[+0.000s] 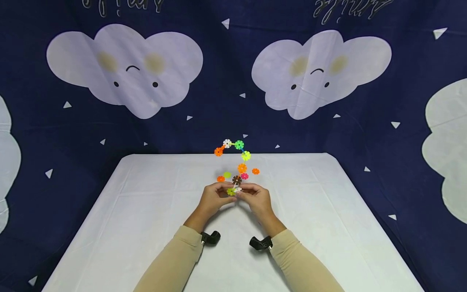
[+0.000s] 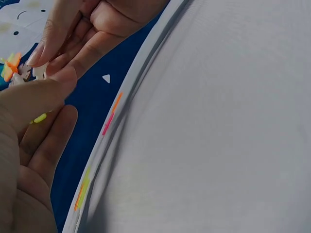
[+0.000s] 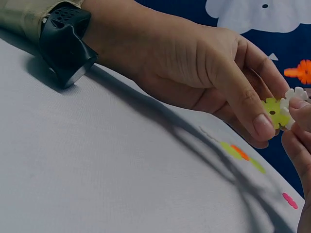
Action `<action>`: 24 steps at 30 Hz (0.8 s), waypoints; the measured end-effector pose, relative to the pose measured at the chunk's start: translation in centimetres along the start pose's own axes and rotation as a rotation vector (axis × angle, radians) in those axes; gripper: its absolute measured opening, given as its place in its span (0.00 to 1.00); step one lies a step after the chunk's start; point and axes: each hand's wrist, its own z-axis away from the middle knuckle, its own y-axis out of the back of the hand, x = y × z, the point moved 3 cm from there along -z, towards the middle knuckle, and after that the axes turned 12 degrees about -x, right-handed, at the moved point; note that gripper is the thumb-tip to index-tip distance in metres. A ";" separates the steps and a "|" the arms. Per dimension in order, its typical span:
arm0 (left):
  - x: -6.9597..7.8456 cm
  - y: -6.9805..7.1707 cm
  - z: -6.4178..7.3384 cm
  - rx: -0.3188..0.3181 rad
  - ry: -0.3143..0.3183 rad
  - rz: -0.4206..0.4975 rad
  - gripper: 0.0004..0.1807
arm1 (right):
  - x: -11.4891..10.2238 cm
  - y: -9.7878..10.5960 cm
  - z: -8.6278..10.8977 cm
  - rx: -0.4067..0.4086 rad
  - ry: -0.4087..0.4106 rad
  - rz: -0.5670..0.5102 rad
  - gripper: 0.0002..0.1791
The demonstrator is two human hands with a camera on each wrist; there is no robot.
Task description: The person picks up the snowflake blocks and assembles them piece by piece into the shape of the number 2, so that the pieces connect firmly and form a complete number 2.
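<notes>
In the head view both hands meet over the table, holding a chain of flower-shaped snowflake discs. My left hand pinches a yellow-green disc between thumb and fingers. A white disc lies against that disc, and my right hand grips it with the thumb and fingertips. Just above the fingers is a brown disc. From there the chain curves up through an orange disc, a yellow disc, a green disc and a white one, ending in an orange end disc.
Loose discs lie on the white table beyond the hands: an orange one, a yellow-green one, a pink one and another orange one. A dark blue cloth with clouds hangs behind the table.
</notes>
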 end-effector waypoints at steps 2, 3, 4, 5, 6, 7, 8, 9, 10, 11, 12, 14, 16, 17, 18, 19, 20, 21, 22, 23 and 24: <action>-0.1 -0.1 0.0 0.010 -0.010 -0.018 0.23 | 0.0 -0.1 0.0 0.001 0.004 -0.015 0.14; -0.2 -0.1 -0.1 0.018 -0.015 -0.026 0.23 | 0.0 -0.2 0.1 0.001 0.006 -0.017 0.14; -0.2 -0.1 -0.1 0.028 -0.019 -0.037 0.22 | 0.0 -0.3 0.1 -0.002 0.005 -0.019 0.15; -0.3 -0.2 -0.1 0.038 -0.023 -0.045 0.21 | 0.0 -0.4 0.1 -0.006 0.004 -0.017 0.15; -0.3 -0.2 -0.1 0.048 -0.026 -0.053 0.20 | 0.0 -0.5 0.1 -0.010 0.004 -0.010 0.14; -0.3 -0.2 -0.1 0.059 -0.026 -0.064 0.18 | 0.0 -0.6 0.2 -0.014 0.002 -0.005 0.14; -0.3 -0.2 -0.1 0.069 -0.025 -0.073 0.18 | 0.0 -0.7 0.2 -0.016 -0.003 0.001 0.14; -0.3 -0.2 -0.2 0.078 -0.023 -0.085 0.17 | -0.1 -0.8 0.2 -0.017 -0.006 0.004 0.13; -0.3 -0.2 -0.2 0.084 -0.022 -0.098 0.17 | -0.1 -0.8 0.3 -0.018 -0.010 0.005 0.13; -0.2 -0.2 -0.1 0.087 -0.021 -0.108 0.16 | -0.1 -0.9 0.3 -0.019 -0.011 0.005 0.13; -0.1 -0.3 -0.1 0.088 -0.019 -0.120 0.16 | -0.2 -0.9 0.3 -0.019 -0.013 0.005 0.12; 0.6 -0.2 -0.1 0.090 -0.031 -0.132 0.16 | -0.3 -1.0 0.2 -0.028 -0.014 0.009 0.12; 1.6 -0.1 0.1 0.090 -0.048 -0.139 0.15 | -0.4 -1.0 0.2 -0.047 -0.014 0.014 0.14; 2.2 -0.1 0.2 0.092 -0.057 -0.141 0.14 | -0.4 -1.0 0.2 -0.062 -0.013 0.013 0.14; 2.7 -0.1 0.3 0.094 -0.069 -0.142 0.14 | -0.4 -1.0 0.2 -0.075 -0.016 0.014 0.15; 3.1 -0.1 0.4 0.098 -0.080 -0.140 0.14 | -0.4 -0.9 0.2 -0.090 -0.018 0.016 0.16; 3.5 0.0 0.5 0.102 -0.088 -0.138 0.14 | -0.3 -0.8 0.2 -0.101 -0.020 0.015 0.17; 3.7 0.0 0.6 0.109 -0.089 -0.134 0.14 | -0.3 -0.7 0.2 -0.110 -0.023 0.016 0.17; 3.8 0.0 0.7 0.116 -0.091 -0.135 0.14 | -0.3 -0.5 0.2 -0.114 -0.026 0.019 0.17; 3.8 0.0 0.7 0.123 -0.089 -0.138 0.14 | -0.4 -0.2 0.2 -0.112 -0.030 0.022 0.17; 3.9 0.0 0.7 0.130 -0.084 -0.139 0.14 | -0.4 0.0 0.1 -0.104 -0.035 0.031 0.18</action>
